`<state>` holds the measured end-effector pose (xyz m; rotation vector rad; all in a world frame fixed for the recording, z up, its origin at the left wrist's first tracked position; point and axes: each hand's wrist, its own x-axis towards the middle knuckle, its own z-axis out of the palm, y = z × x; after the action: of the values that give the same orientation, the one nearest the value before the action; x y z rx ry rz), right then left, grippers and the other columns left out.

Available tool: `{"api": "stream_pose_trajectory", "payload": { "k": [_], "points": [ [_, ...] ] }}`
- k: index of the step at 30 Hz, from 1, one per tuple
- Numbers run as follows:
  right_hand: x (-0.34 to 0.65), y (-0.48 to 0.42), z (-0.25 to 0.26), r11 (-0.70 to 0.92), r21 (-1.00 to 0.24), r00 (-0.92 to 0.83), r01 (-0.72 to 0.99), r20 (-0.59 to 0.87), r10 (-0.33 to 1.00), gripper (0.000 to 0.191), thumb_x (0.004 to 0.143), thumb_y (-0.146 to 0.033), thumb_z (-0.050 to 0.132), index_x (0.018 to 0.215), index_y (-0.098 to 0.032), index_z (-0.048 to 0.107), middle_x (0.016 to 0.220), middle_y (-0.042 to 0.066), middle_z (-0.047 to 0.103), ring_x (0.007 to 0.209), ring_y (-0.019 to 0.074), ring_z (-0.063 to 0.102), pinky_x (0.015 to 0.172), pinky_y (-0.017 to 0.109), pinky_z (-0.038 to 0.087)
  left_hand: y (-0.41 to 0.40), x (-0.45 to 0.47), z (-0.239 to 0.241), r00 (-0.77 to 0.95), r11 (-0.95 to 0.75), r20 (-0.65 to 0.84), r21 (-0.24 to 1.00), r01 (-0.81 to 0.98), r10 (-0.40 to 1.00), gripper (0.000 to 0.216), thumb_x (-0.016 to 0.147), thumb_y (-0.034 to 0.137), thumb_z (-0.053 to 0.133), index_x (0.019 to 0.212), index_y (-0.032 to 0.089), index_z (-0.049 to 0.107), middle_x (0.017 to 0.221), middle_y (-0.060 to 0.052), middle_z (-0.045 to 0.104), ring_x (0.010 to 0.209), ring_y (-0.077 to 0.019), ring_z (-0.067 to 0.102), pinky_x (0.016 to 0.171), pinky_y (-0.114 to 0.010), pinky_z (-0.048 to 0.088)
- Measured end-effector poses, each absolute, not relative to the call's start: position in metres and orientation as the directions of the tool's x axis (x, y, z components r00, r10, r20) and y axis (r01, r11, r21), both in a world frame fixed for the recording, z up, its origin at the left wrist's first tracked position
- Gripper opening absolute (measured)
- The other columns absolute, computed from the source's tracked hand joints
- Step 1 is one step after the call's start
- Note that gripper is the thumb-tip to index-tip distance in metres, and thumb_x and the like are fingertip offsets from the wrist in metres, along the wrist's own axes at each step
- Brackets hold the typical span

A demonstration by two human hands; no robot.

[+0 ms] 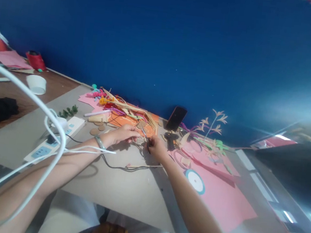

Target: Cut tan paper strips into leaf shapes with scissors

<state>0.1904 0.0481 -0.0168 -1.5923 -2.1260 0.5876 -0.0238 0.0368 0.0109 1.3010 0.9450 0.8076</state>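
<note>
Both hands meet at the far edge of the grey desk — the left hand, a bracelet on its wrist, lies curled on a pile of straw and coloured strips, while the right hand is closed around small scissors, blades pointing toward the left fingers. A dark phone leans against the blue wall just beyond.

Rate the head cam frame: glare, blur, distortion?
Head view: strongly tilted and wide-angle warped; glare washes the right edge beside the blue wall; a blurred white cable crosses the foreground; left hand and right hand are small and soft, so what they pinch is unclear.
</note>
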Motion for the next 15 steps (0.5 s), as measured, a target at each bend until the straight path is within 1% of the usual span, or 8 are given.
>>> {"api": "stream_pose_trajectory", "payload": {
  "k": [2, 4, 5, 6, 8, 10, 12, 15],
  "points": [
    [0.191, 0.045, -0.017, 0.245, -0.584, -0.25, 0.774, 0.073, 0.965, 0.019, 0.06, -0.021, 0.058, 0.065, -0.021, 0.039, 0.054, -0.006, 0.047, 0.051, 0.0103, 0.041, 0.049, 0.022, 0.029, 0.038, -0.032, 0.007, 0.401, 0.035, -0.122, 0.975, 0.218, 0.908, 0.019, 0.069, 0.031, 0.059, 0.074, 0.012, 0.061, 0.063, -0.001, 0.061, 0.043, -0.0055, 0.045, 0.042, -0.018, 0.032],
    [0.191, 0.043, -0.017, 0.238, -0.601, -0.247, 0.763, 0.068, 0.967, 0.018, 0.062, -0.022, 0.057, 0.067, -0.021, 0.04, 0.056, -0.005, 0.05, 0.052, 0.0109, 0.044, 0.049, 0.022, 0.032, 0.037, -0.042, 0.006, 0.438, -0.077, -0.15, 0.886, 0.458, 0.886, 0.015, 0.065, 0.025, 0.058, 0.074, 0.014, 0.064, 0.059, -0.001, 0.062, 0.043, -0.0083, 0.05, 0.042, -0.019, 0.034],
    [0.191, 0.042, -0.016, 0.234, -0.604, -0.243, 0.762, 0.068, 0.968, 0.017, 0.064, -0.023, 0.057, 0.069, -0.021, 0.041, 0.058, -0.005, 0.051, 0.053, 0.0113, 0.046, 0.05, 0.022, 0.033, 0.036, -0.047, 0.006, 0.472, -0.114, -0.192, 0.83, 0.546, 0.861, 0.014, 0.063, 0.022, 0.057, 0.073, 0.014, 0.065, 0.059, -0.002, 0.063, 0.044, -0.0099, 0.053, 0.043, -0.019, 0.035],
    [0.191, 0.04, -0.015, 0.229, -0.6, -0.236, 0.766, 0.069, 0.969, 0.016, 0.065, -0.023, 0.057, 0.07, -0.021, 0.042, 0.059, -0.004, 0.052, 0.053, 0.0117, 0.047, 0.05, 0.022, 0.033, 0.034, -0.051, 0.006, 0.497, -0.135, -0.248, 0.778, 0.613, 0.832, 0.015, 0.061, 0.02, 0.056, 0.072, 0.015, 0.065, 0.058, -0.002, 0.063, 0.046, -0.0115, 0.055, 0.043, -0.019, 0.036],
    [0.191, 0.037, -0.012, 0.218, -0.576, -0.216, 0.788, 0.073, 0.974, 0.015, 0.066, -0.023, 0.058, 0.071, -0.02, 0.044, 0.06, -0.003, 0.053, 0.054, 0.0123, 0.048, 0.051, 0.022, 0.032, 0.03, -0.057, 0.008, 0.484, -0.152, -0.321, 0.686, 0.712, 0.814, 0.014, 0.06, 0.017, 0.054, 0.068, 0.016, 0.065, 0.055, -0.002, 0.063, 0.046, -0.0136, 0.057, 0.044, -0.02, 0.037],
    [0.191, 0.033, -0.007, 0.209, -0.532, -0.198, 0.82, 0.079, 0.977, 0.015, 0.065, -0.02, 0.06, 0.07, -0.02, 0.046, 0.059, -0.003, 0.053, 0.055, 0.0128, 0.047, 0.052, 0.023, 0.03, 0.027, -0.057, 0.01, 0.415, -0.174, -0.281, 0.607, 0.775, 0.866, 0.013, 0.06, 0.016, 0.053, 0.065, 0.016, 0.065, 0.053, -0.003, 0.063, 0.046, -0.0144, 0.057, 0.046, -0.022, 0.037],
    [0.189, 0.028, -0.003, 0.205, -0.484, -0.189, 0.851, 0.082, 0.978, 0.015, 0.064, -0.017, 0.062, 0.068, -0.02, 0.048, 0.059, -0.002, 0.054, 0.055, 0.0132, 0.047, 0.053, 0.024, 0.027, 0.024, -0.053, 0.013, 0.342, -0.198, -0.167, 0.556, 0.807, 0.925, 0.013, 0.061, 0.016, 0.053, 0.065, 0.016, 0.065, 0.057, -0.005, 0.065, 0.05, -0.0152, 0.057, 0.05, -0.024, 0.037],
    [0.186, 0.022, 0.001, 0.193, -0.418, -0.176, 0.888, 0.08, 0.981, 0.014, 0.065, -0.015, 0.064, 0.07, -0.02, 0.051, 0.061, 0.001, 0.056, 0.057, 0.0147, 0.048, 0.054, 0.025, 0.025, 0.022, -0.043, 0.015, 0.304, -0.228, -0.048, 0.551, 0.802, 0.951, 0.015, 0.065, 0.017, 0.053, 0.071, 0.017, 0.067, 0.068, -0.007, 0.068, 0.06, -0.0171, 0.059, 0.057, -0.026, 0.039]
  ]
}}
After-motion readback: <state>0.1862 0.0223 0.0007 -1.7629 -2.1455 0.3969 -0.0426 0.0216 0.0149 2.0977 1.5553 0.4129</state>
